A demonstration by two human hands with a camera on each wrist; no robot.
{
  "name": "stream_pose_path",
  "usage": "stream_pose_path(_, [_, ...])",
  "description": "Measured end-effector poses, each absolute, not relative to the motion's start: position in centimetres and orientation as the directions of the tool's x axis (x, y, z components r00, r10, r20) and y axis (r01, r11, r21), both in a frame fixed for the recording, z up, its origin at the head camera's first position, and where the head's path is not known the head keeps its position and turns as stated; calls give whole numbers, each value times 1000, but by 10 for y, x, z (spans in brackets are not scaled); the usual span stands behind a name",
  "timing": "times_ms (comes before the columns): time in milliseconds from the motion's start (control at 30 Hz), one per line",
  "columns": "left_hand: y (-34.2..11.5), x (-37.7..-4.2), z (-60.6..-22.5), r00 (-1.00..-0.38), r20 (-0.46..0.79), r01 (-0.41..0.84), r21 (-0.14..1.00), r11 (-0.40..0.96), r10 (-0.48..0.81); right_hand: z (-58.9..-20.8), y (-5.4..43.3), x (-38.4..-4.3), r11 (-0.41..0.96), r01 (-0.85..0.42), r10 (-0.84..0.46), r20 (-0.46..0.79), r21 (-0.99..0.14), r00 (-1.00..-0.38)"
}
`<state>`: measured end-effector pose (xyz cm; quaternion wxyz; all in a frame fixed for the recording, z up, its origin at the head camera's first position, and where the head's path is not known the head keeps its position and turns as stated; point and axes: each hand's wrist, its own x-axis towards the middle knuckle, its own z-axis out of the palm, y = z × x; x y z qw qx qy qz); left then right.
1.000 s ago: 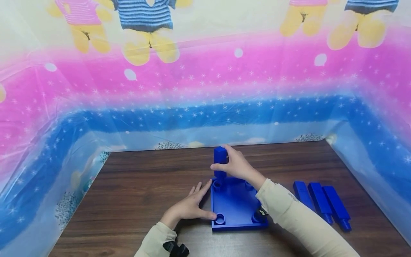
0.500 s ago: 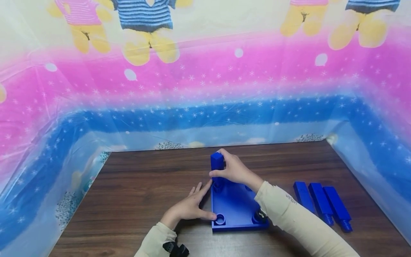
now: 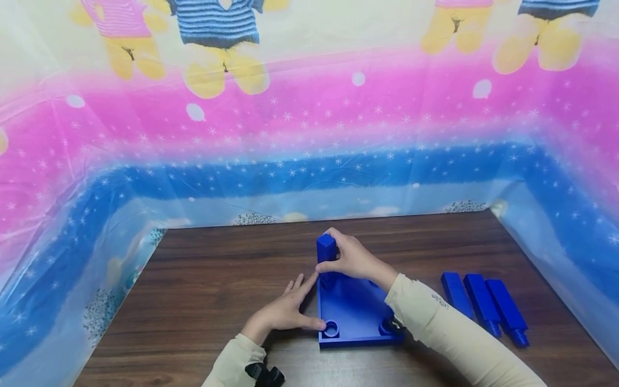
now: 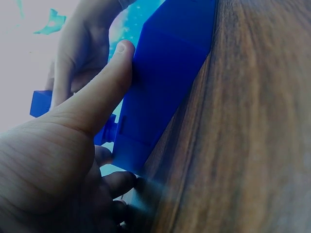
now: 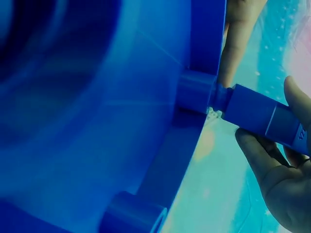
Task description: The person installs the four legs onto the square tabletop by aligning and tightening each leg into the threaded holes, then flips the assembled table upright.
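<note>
A blue square panel (image 3: 360, 343) with a raised rim and round corner sockets lies on the table. My right hand (image 3: 357, 257) grips a blue square post (image 3: 326, 247) between thumb and fingers, upright over the far left corner. In the right wrist view, the narrow end of the post meets the corner socket (image 5: 197, 92); how deep it sits I cannot tell. Along the panel's left side lies my left hand (image 3: 285, 312), fingers extended and touching the far part of the edge. Its thumb (image 4: 119, 68) presses near the front left corner.
To the right, three more blue posts (image 3: 482, 301) with narrow ends lie side by side on the brown wooden table (image 3: 217, 279). A patterned cloth (image 3: 300, 172) hangs around the table's back and sides. The right forearm (image 3: 450, 328) passes close to the posts.
My right hand has lowered the post and brought it slightly left, onto the far left corner socket. The left hand and the panel have stayed in place.
</note>
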<state>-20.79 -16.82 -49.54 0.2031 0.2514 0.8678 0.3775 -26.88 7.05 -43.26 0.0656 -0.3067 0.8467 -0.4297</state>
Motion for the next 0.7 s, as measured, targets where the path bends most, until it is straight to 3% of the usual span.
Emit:
stream_pose_path(200, [-168, -209, -497, -790, -169, 276, 760, 588, 589, -431, 71, -267, 416, -457, -608, 133, -786, -783])
stream_pose_path(700, [-169, -207, -497, -785, -124, 302, 779, 549, 607, -422, 75, -268, 345, -578, -672, 236, -739, -702])
